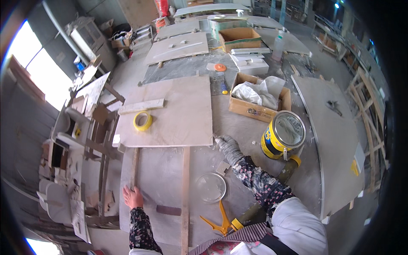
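Observation:
My left hand (133,197) is bare and rests flat on the grey stone worktop (161,182), its fingers touching the lower end of a thin wooden strip (135,166). My right hand (228,147) wears a grey work glove and reaches to the near right corner of a large beige stone slab (178,114); whether it grips the edge is hard to tell. A roll of yellow tape (143,120) and a short stone strip (141,106) lie on that slab. A clear round lid (211,187) lies between my arms.
A yellow tin with a metal lid (283,135) stands right of my right hand. Behind it is a cardboard box (259,98) with white plastic. A long wooden batten (185,195), a yellow clamp (221,221) and a curved stone slab (335,140) lie nearby.

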The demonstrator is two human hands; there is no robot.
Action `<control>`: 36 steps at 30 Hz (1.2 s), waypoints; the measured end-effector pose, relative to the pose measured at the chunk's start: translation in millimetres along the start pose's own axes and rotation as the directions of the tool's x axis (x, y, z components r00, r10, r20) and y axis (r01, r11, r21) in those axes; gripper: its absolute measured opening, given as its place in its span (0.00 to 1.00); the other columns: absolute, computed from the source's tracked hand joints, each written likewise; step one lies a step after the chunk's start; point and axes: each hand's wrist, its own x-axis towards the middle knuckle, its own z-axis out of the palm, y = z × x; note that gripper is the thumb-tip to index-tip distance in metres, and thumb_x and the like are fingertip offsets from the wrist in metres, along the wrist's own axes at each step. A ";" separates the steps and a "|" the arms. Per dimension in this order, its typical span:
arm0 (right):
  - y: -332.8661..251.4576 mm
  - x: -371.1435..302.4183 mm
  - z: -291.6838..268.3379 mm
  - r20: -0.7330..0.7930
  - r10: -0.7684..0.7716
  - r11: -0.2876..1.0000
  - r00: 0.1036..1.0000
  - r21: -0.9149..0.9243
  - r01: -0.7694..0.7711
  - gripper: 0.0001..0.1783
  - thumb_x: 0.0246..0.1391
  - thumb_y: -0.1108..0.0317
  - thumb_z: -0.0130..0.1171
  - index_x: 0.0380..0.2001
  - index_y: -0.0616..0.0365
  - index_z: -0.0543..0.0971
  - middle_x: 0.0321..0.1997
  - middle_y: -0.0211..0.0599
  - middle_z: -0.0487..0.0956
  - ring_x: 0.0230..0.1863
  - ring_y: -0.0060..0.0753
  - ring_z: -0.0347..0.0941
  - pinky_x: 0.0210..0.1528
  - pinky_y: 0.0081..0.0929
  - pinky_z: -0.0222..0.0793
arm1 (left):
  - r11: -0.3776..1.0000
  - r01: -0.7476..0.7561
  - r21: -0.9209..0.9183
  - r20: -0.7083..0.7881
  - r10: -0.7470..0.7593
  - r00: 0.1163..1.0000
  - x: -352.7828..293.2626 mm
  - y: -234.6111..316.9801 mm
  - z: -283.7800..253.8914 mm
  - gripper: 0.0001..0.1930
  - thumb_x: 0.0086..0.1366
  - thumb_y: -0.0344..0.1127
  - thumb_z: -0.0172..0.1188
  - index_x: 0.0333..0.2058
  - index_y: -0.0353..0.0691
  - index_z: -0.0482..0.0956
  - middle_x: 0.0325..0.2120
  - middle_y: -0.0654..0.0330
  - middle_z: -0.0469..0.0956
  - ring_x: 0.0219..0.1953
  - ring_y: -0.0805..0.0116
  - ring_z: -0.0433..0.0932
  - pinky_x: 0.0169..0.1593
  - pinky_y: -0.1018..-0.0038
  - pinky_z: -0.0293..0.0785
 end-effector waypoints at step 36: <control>37.2 -239.7 -194.1 -0.559 -0.335 0.942 0.758 -0.191 0.276 0.15 0.69 0.60 0.47 0.49 0.60 0.73 0.44 0.36 0.74 0.39 0.28 0.69 0.45 0.26 0.69 | 0.541 -0.692 -0.478 0.152 0.827 0.542 114.0 462.4 -71.8 0.12 0.65 0.40 0.51 0.38 0.39 0.78 0.33 0.47 0.81 0.40 0.43 0.79 0.43 0.54 0.75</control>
